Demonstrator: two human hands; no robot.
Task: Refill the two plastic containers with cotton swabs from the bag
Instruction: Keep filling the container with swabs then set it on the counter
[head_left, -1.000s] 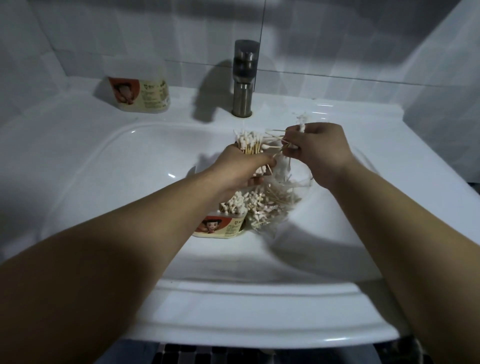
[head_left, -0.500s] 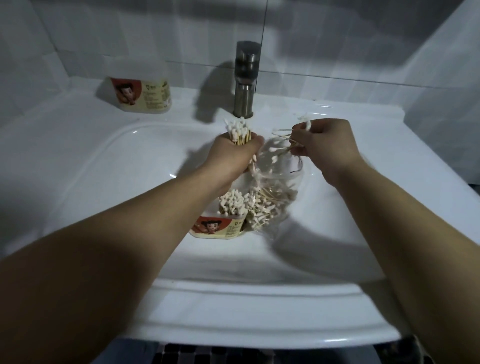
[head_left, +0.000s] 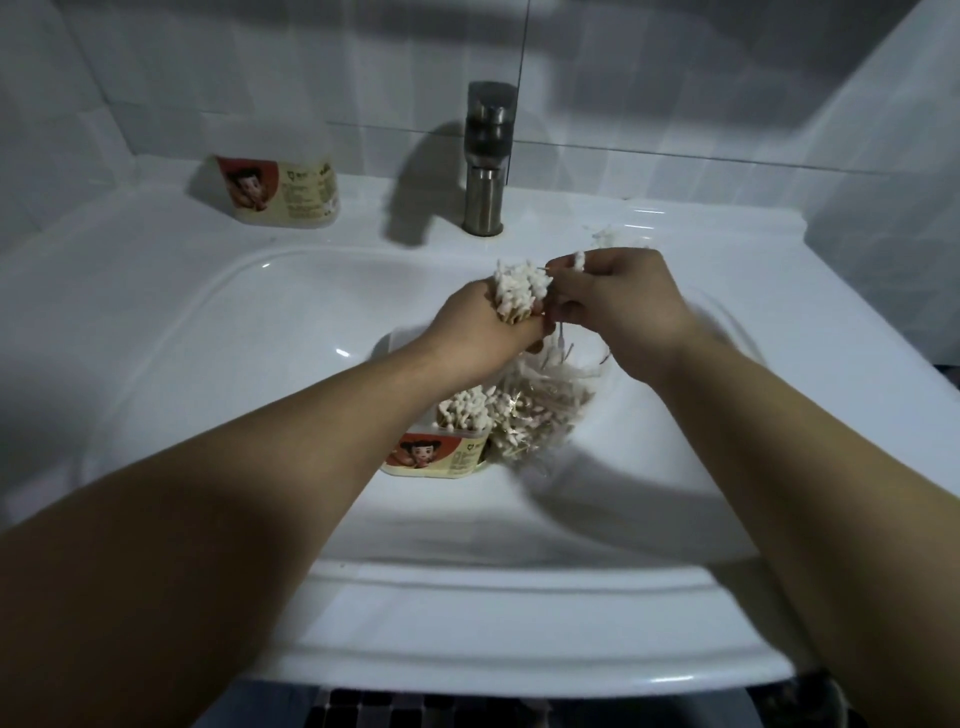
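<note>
My left hand grips an upright bundle of cotton swabs above the basin. My right hand is closed against that bundle, pinching a few swabs at its fingertips. Below both hands lies the clear plastic bag with several loose swabs in it. Beside it on the left stands an open plastic container with a cartoon label, packed with upright swabs. A second container with the same label rests on the ledge at the back left; whether it holds swabs is unclear.
Everything sits in a white ceramic sink. A steel faucet rises at the back centre. A few stray swabs lie on the ledge right of the faucet. White tiled walls close in behind and to the right.
My left hand lifted the swab bundle out of the bag and holds it higher. My right hand moved left and now touches the bundle.
</note>
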